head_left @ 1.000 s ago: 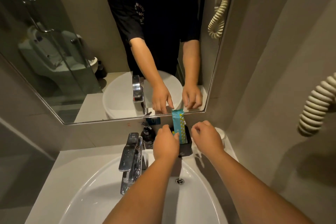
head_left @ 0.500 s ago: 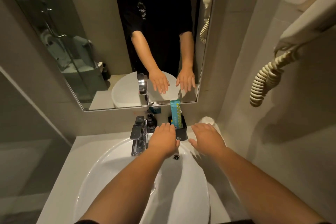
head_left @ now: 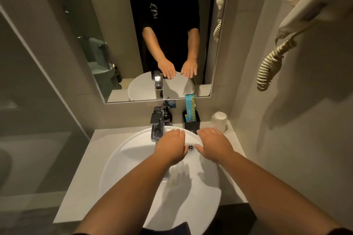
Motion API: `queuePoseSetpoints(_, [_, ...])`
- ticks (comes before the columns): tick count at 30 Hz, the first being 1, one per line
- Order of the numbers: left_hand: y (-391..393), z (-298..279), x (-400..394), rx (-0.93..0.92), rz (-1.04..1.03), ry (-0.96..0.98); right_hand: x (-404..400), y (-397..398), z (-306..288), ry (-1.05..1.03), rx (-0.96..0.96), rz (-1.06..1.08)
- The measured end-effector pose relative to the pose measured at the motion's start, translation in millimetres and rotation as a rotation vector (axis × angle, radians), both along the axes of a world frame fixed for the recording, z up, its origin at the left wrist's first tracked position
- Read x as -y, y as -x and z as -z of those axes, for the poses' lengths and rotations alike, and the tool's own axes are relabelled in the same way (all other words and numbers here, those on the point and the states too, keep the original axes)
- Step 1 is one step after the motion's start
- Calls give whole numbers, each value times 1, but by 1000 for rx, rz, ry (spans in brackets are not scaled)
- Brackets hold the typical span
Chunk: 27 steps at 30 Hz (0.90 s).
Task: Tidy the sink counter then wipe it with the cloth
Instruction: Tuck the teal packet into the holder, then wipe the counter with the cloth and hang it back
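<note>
Both palms flat, empty: our left hand (head_left: 170, 148) and right hand (head_left: 213, 146) hover over the glossy round basin (head_left: 133, 158). Matte counter (head_left: 86, 173) flanks them; square black holder (head_left: 192, 123) just beyond our fingertips. Cloth unseen.

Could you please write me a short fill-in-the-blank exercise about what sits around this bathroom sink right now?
1. Both the left hand and the right hand hover palm-down over the white ____.
2. The teal packet stands upright in a small ____ holder.
3. The upturned cup sits on the counter to the ____ of that holder.
4. The chrome faucet stands to the ____ of the left hand.

Missing words: basin; black; right; left
</note>
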State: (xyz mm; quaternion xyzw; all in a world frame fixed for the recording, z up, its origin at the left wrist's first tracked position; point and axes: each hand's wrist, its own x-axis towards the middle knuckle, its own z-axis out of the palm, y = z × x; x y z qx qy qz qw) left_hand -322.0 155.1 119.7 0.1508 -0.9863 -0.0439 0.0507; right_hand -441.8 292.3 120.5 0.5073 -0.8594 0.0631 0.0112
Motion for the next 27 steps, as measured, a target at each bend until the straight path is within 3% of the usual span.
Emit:
queuePoseSetpoints(8, [-109, -12, -34, -92, 66, 69, -43, -114, -2, 93, -2, 103])
queuePoseSetpoints(15, [-212, -1, -60, -18, 20, 60, -77, -212, 11, -6, 43, 89])
queuePoseSetpoints(27, [-254, 48, -78, 103, -65, 4, -98, -235, 45, -115, 160, -45])
